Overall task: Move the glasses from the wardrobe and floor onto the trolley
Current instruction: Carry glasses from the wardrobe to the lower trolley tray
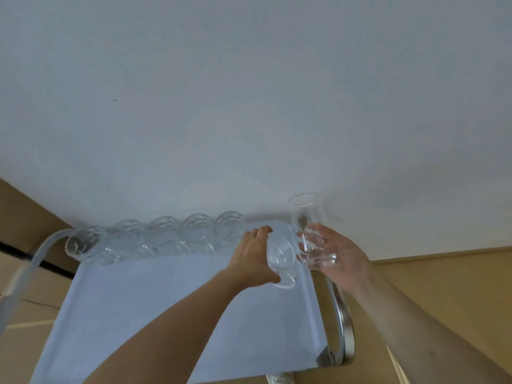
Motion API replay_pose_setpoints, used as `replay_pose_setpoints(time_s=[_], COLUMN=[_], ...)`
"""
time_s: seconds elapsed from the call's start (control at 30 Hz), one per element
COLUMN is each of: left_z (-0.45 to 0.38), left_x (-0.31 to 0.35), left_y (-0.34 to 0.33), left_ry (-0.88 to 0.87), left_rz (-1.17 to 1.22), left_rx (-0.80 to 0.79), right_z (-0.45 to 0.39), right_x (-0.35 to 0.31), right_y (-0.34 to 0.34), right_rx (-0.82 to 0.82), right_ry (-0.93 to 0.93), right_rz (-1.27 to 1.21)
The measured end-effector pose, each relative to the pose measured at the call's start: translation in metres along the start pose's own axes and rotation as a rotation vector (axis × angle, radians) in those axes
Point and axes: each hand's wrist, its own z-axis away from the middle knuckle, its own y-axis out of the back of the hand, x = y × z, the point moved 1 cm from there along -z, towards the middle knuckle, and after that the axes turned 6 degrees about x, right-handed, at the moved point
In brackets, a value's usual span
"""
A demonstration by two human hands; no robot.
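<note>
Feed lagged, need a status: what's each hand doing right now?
Left hand: closed on a glass mug at the trolley.
Right hand: holding a stemmed glass, fingers loosely open.

clear glasses (pixel 163 235), pale blue trolley (pixel 155 309) top, white wall (pixel 249 92)

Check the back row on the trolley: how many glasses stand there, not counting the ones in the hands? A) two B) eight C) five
C: five glasses line the far edge of the trolley, while the left hand and right hand each hold another.
</note>
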Motion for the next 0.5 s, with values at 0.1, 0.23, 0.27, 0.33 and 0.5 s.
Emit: replay_pose_setpoints(time_s=[0.1,0.23,0.27,0.33,0.5], left_z=[-0.027,-0.060,-0.067,-0.082,-0.108], left_x=[-0.001,0.001,0.002,0.001,-0.006], left_y=[-0.001,-0.003,-0.003,-0.003,-0.003], left_ry=[-0.043,-0.101,-0.118,-0.123,-0.109], left_rz=[-0.153,-0.291,-0.317,-0.333,-0.409], left_rx=[-0.048,-0.096,-0.100,-0.100,-0.067], right_z=[-0.019,-0.042,-0.047,-0.055,-0.065], right_x=[-0.011,-0.023,-0.025,-0.028,-0.032], right_y=[0.006,0.010,0.011,0.013,0.015], right_rx=[-0.046,-0.066,-0.075,-0.090,-0.116], right_ry=[0.000,-0.005,-0.002,0.008,-0.021], right_rz=[0.040,0.055,0.056,0.057,0.006])
